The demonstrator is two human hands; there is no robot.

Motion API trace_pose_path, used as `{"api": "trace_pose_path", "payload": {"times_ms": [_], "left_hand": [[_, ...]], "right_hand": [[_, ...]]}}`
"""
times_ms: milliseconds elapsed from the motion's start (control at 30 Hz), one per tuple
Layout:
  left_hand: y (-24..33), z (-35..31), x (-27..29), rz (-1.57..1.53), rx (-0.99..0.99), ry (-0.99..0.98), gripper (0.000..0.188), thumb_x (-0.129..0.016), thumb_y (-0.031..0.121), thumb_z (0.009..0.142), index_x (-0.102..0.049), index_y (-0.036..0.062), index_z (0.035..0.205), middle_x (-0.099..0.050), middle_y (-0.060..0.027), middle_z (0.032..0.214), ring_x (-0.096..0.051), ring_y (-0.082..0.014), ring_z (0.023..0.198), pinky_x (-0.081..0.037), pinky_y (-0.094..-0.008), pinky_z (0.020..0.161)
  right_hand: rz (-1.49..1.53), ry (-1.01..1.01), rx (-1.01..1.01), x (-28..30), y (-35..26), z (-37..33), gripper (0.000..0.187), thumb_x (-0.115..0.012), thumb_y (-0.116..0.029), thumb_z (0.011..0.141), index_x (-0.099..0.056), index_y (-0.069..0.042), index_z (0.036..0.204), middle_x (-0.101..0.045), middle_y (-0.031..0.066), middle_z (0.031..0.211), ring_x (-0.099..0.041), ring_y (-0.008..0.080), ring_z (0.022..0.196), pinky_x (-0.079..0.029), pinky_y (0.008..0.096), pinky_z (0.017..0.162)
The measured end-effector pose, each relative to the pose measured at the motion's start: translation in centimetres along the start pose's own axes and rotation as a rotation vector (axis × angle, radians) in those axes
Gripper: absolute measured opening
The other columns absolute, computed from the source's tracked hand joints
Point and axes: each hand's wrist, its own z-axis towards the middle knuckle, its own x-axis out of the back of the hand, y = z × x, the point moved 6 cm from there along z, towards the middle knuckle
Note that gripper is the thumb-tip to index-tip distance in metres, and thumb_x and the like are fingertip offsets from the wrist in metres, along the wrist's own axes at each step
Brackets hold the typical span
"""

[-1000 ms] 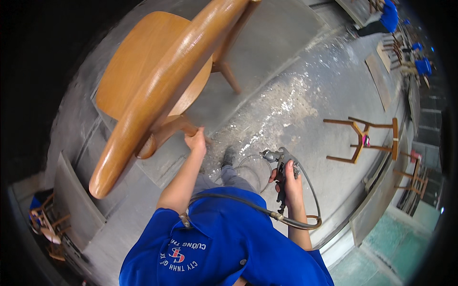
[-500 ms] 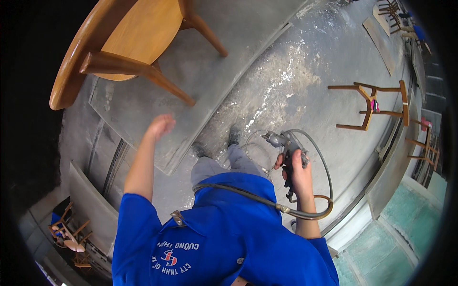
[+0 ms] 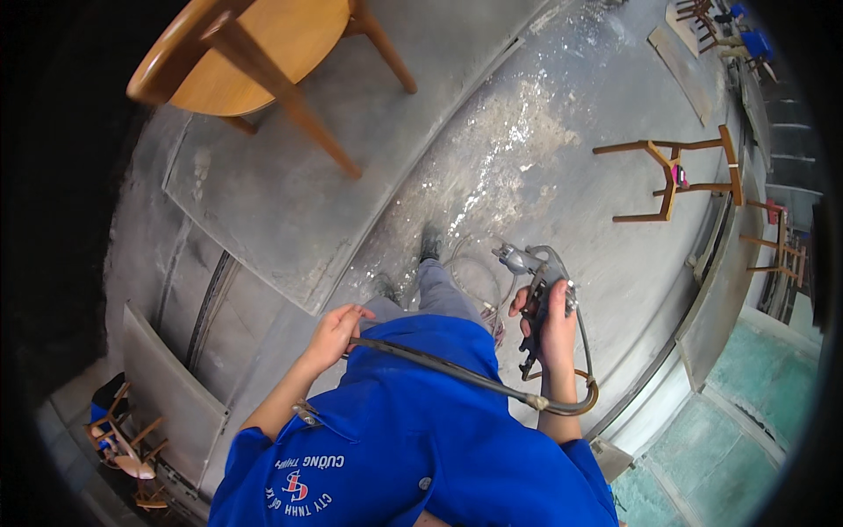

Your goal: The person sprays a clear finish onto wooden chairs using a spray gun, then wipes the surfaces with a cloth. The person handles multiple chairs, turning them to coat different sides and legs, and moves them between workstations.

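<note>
Spray gun in the right hand, hose reaching across to the left

The spray gun (image 3: 544,279) is in the right hand (image 3: 555,327), over the floor to the right of the person's blue shirt (image 3: 386,395). That hand is closed about the dark grip, thumb up along the near side, fingers bent round the front. The left hand (image 3: 334,336) is partly curled at the left of the waist, against one end of the visible hose (image 3: 439,358); whether it grips the hose cannot be told.

Around the gun there is bare floor (image 3: 500,167) ahead and to both sides. To the left, a flat grey platform (image 3: 263,211) ends in a straight edge running away from the person, well apart from the nozzle. On it stands a wooden chair (image 3: 272,61), one front leg near that edge. To the right, a wooden frame (image 3: 663,176) with a small pink patch is well clear of the gun.

The palm hides part of the grip, and the trigger is hard to make out. The chair is cut off by the upper edge, and its nearest leg is blurred. A co-worker in blue (image 3: 757,41) at the far upper right is too small to read.

Both forearms angle forward from the shirt sleeves, elbows bent; the right wrist is upright, the nozzle facing ahead and leftward.
</note>
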Motion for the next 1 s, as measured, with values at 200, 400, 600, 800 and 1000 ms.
{"api": "trace_pose_path", "payload": {"times_ms": [200, 400, 600, 800, 1000], "left_hand": [[7.2, -6.8, -0.6, 0.192, -0.263, -0.028, 0.046, -0.039, 0.038, 0.11, -0.07, 0.004, 0.113, -0.051, 0.0018, 0.06, -0.049, -0.008, 0.052, -0.04, -0.026, 0.05], [9.6, -11.0, -2.6, 0.273, -0.545, -0.192, 0.042, -0.044, 0.037, 0.109, -0.07, 0.0045, 0.114, -0.051, 0.0016, 0.064, -0.047, -0.0073, 0.06, -0.041, -0.0267, 0.057], [10.6, -12.9, -3.6, 0.269, -0.587, -0.373, 0.046, -0.044, 0.04, 0.109, -0.07, 0.0023, 0.11, -0.054, -0.0006, 0.064, -0.054, -0.0094, 0.061, -0.044, -0.03, 0.058], [11.2, -15.3, -3.5, 0.192, -0.592, -0.462, 0.045, -0.044, 0.04, 0.109, -0.069, 0.0027, 0.113, -0.046, 0.0032, 0.06, -0.049, -0.0067, 0.055, -0.041, -0.0285, 0.052], [11.6, -17.7, -3.1, 0.151, -0.64, -0.519, 0.041, -0.048, 0.038, 0.108, -0.069, 0.0043, 0.117, -0.044, 0.0049, 0.059, -0.046, -0.0049, 0.054, -0.04, -0.0259, 0.052]], "right_hand": [[0.085, -0.046, 0.116, -0.6, -2.4, -8.1, 0.072, -0.037, -0.068, 0.101, -0.056, 0.002, 0.098, -0.065, 0.0133, 0.082, -0.065, 0.0174, 0.069, -0.04, 0.022, 0.046], [0.145, -0.029, 0.284, 0.0, -3.5, -15.7, 0.078, -0.034, -0.075, 0.097, -0.055, 0.0, 0.104, -0.062, 0.0126, 0.082, -0.066, 0.0225, 0.074, -0.039, 0.0228, 0.046], [0.182, 0.047, 0.457, -0.1, -5.7, -21.3, 0.092, -0.031, -0.086, 0.089, -0.056, 0.002, 0.085, -0.059, 0.0111, 0.072, -0.06, 0.02, 0.056, -0.04, 0.0235, 0.042], [0.167, 0.097, 0.677, -0.8, -9.6, -25.9, 0.097, -0.034, -0.09, 0.083, -0.058, 0.004, 0.088, -0.057, 0.0105, 0.065, -0.051, 0.0172, 0.042, -0.044, 0.0273, 0.046], [0.063, 0.073, 0.969, -3.1, -16.0, -29.6, 0.104, -0.049, -0.086, 0.081, -0.046, 0.006, 0.13, -0.058, 0.0122, 0.065, -0.051, 0.0162, 0.042, -0.049, 0.033, 0.048]]}}
